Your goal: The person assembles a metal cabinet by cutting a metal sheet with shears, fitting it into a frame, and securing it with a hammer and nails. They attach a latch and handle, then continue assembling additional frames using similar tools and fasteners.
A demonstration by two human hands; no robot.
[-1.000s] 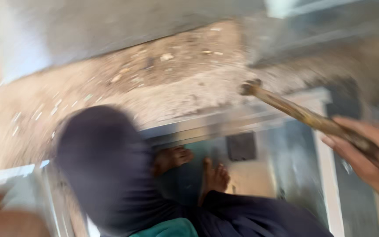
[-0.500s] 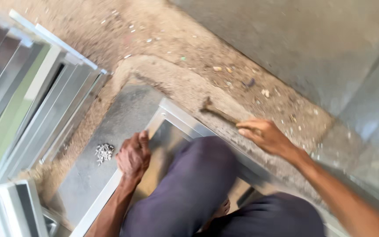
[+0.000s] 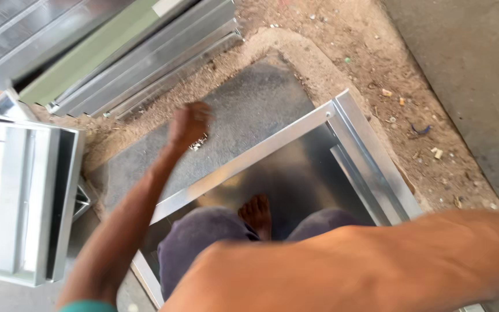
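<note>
Small fasteners (image 3: pixel 198 143), left hand (image 3: pixel 187 123) above

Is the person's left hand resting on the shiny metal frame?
No, the left hand is over the grey mat, next to some small screws, beyond the metal frame.

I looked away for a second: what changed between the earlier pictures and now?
The left hand left the metal frame and reached out over the small pile of screws on the grey mat. The right hand, earlier holding a hammer, is now out of view. The frame stays on the ground.
</note>
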